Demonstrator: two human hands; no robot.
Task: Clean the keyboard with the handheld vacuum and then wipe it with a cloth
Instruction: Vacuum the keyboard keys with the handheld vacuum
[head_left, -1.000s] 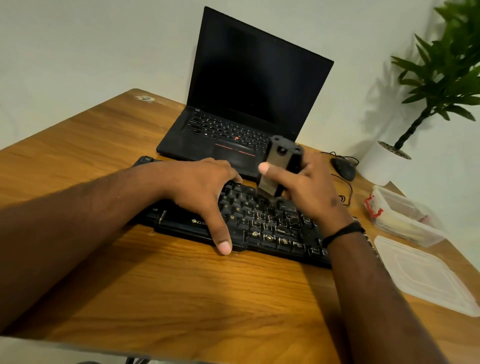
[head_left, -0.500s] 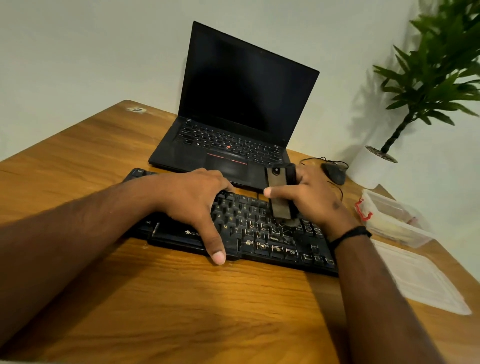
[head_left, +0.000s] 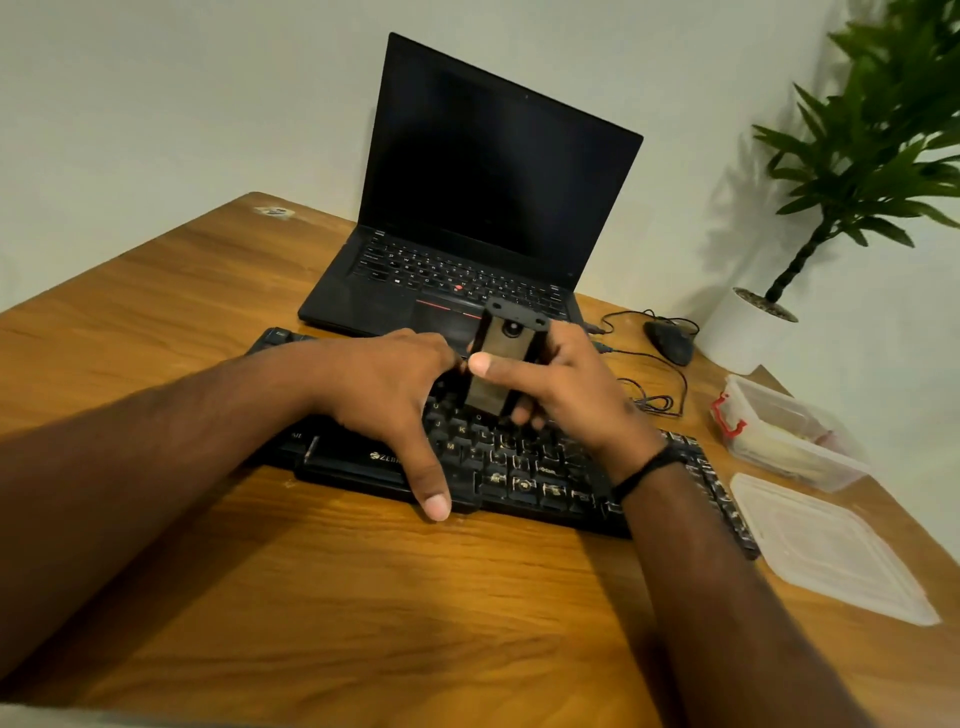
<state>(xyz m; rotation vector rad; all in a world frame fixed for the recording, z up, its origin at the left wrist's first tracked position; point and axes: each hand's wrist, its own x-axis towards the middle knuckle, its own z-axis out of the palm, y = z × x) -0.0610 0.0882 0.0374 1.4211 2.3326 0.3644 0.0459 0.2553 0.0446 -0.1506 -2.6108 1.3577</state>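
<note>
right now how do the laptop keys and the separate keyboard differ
The keyboard lies nearest the person, with the left hand on it and the vacuum held over it by the right hand. The laptop sits behind, untouched. Both are black.

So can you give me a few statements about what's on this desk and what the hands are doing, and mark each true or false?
1. The right hand holds the small vacuum over the keyboard. True.
2. The left hand is lifted clear of the keyboard. False: it rests on it, thumb at the front edge.
3. The laptop is shut. False: it is open, with a dark screen.
4. A mouse lies right of the laptop. True.
5. The plastic box has its lid on. False: the lid lies beside it.
</note>
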